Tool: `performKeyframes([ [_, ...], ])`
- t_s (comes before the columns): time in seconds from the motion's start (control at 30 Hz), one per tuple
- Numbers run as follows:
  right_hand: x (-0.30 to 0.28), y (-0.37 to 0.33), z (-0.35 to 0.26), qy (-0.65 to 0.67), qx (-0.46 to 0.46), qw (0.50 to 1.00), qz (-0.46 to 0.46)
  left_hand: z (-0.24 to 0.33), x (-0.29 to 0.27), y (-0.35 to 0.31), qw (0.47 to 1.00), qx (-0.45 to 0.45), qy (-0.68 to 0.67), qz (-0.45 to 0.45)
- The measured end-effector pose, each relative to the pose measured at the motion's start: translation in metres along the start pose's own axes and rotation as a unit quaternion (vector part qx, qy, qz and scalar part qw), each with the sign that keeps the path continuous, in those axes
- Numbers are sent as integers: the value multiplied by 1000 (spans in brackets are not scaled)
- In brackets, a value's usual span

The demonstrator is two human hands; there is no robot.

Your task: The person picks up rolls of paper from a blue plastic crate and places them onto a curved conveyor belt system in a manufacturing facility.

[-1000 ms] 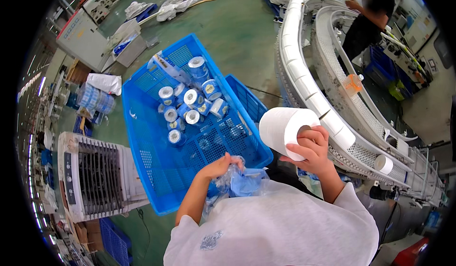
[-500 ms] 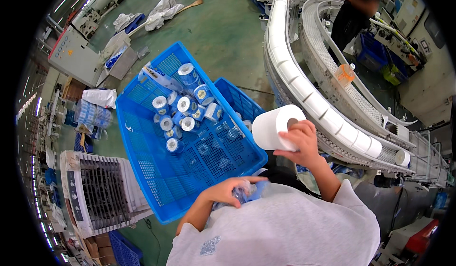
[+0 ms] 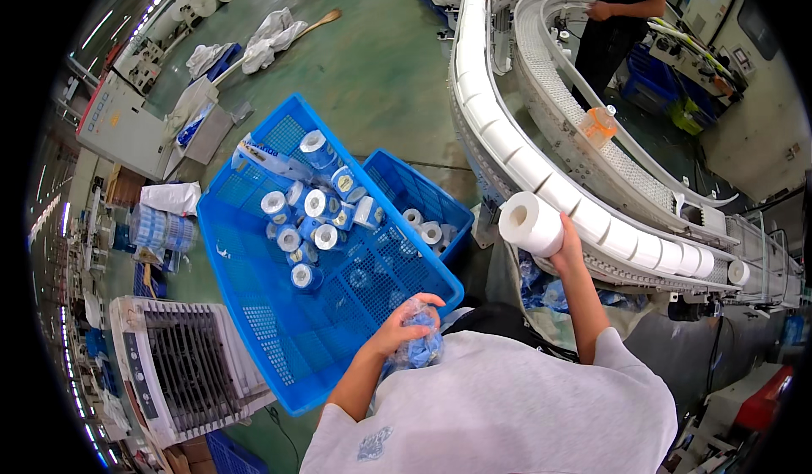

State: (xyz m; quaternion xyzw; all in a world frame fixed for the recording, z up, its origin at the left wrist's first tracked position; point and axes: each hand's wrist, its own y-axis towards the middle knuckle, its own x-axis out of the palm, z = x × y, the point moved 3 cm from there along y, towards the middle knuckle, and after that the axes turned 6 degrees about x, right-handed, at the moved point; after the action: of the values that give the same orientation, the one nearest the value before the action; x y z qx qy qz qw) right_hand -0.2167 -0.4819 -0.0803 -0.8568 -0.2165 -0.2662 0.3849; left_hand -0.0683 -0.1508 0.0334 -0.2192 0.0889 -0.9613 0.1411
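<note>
Green floor (image 3: 372, 76); white roll (image 3: 545, 230), axis slanting, core (image 3: 521, 216) leftward

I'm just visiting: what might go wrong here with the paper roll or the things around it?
The thick white paper roll could slip, since only the right hand grips it.

The crumpled blue-and-clear plastic film in the left hand might drop into the large blue crate close by.

The orange-tinted plastic bottle on the inner conveyor lane might tip or obstruct something if that lane runs.
</note>
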Motion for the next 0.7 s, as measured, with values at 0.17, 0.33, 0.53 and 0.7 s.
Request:
performKeyframes([
  [0.17, -27, 18, -17, 62, -30, 997, -17, 13, 9, 16, 997, 41, 45, 38],
  [0.33, -40, 21, -29, 107, -16, 994, -4, 27, 3, 48, 996, 24, 75, 31],
  [0.53, -57, 12, -30, 132, -13, 991, -11, 47, 11, 176, 807, 181, 559, 57],
  [0.7, -87, -13, -34, 142, -22, 989, 24, 6, 11, 289, 592, 105, 799, 4],
])
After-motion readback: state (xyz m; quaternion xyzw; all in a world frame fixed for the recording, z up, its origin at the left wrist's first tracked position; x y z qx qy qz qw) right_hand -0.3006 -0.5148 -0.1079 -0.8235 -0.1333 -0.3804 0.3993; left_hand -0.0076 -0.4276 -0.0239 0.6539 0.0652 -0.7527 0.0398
